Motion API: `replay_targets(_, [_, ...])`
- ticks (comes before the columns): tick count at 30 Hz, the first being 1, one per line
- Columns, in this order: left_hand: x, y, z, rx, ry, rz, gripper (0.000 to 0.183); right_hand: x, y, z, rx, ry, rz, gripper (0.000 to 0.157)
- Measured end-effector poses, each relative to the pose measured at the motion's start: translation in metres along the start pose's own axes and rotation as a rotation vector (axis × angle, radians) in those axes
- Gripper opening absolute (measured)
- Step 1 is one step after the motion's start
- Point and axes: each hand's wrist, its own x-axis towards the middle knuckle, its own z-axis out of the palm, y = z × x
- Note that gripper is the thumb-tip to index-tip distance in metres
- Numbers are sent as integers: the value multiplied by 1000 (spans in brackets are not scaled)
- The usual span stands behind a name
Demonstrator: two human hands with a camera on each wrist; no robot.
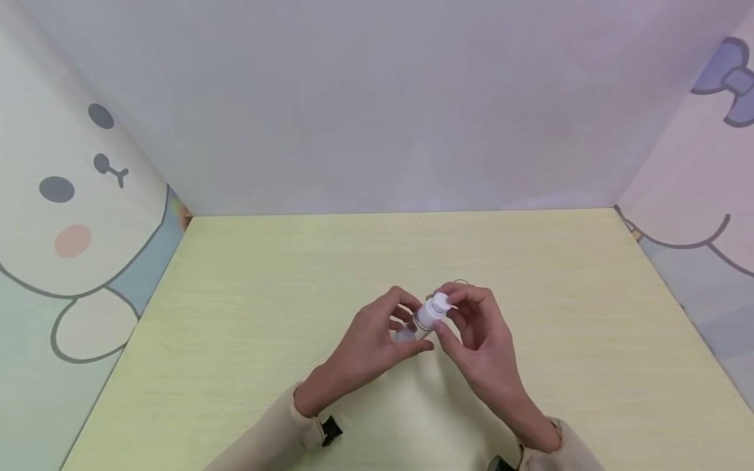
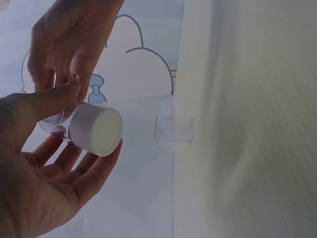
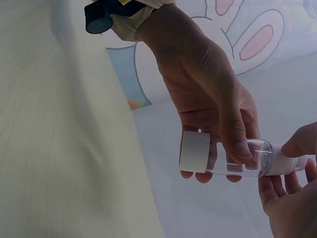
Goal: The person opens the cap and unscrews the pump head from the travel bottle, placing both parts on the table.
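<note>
Between left hand (image 1: 374,333), curled round clear body (image 3: 220,157), and right hand (image 1: 487,343), pinching white top (image 1: 440,303): bottle (image 1: 429,315), tilted above counter (image 1: 294,261). Best held steady at body, lightly, without squeezing, with top handled straight along bottle's length.

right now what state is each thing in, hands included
bottle: tilted, held off the table, clear body with no liquid visible
white base: on the bottle's lower end
white top: on the bottle's upper end; how tight, cannot tell
clear cylinder: upright on the table, apart from the bottle
left hand: curled round the bottle
right hand: pinching the white top
</note>
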Motion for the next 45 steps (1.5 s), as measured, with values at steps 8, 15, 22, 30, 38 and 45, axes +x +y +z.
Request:
replay_targets(8, [1, 1, -1, -6, 3, 3, 49, 1, 2, -1, 3, -13, -51, 48])
replay_targets(15, [1, 1, -1, 1, -7, 9, 48, 4, 5, 1, -14, 56, -113, 50])
replay_targets(22, [1, 2, 1, 11, -15, 12, 48, 2, 6, 2, 2, 56, -83, 49])
replay_targets(30, [1, 2, 0, 8, -21, 19, 48, 2, 7, 2, 25, 33, -121, 45])
replay_targets(38, [0, 2, -2, -2, -26, 1, 48, 3, 7, 1, 36, 17, -155, 45])
replay_targets(45, [0, 1, -3, -6, -21, 13, 48, 1, 6, 0, -4, -14, -110, 46])
